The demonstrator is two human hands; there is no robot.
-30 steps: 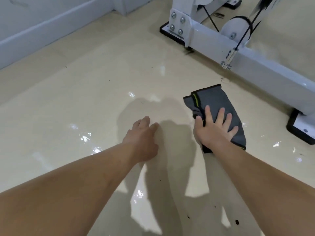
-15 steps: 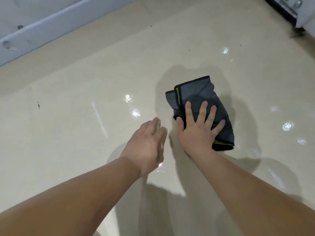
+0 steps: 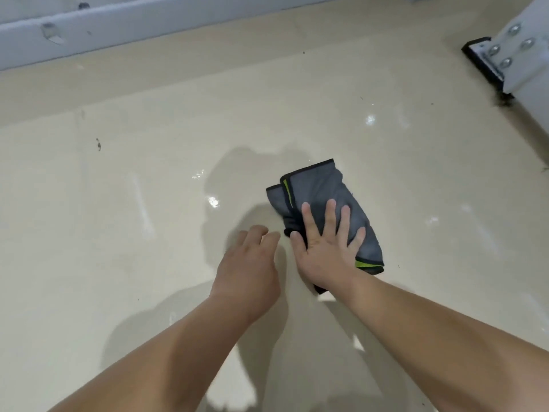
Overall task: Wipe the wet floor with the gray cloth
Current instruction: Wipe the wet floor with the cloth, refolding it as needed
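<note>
A folded gray cloth [image 3: 319,188] with black trim and a lime-green stripe lies on the glossy beige floor [image 3: 148,263]. My right hand [image 3: 325,251] presses flat on the near half of the cloth, fingers spread. Just left of it, my left hand [image 3: 249,272] rests low over the bare floor and holds nothing, its fingers loosely curved. Small wet glints [image 3: 212,201] shine on the floor left of the cloth.
A white metal machine frame [image 3: 525,58] with bolts and a black foot stands at the upper right. A light baseboard [image 3: 118,28] runs along the wall at the top left. Dark specks dot the floor.
My right hand has slid the cloth leftward over the floor, away from the white frame, then a little back toward it. My left hand stayed beside it.
</note>
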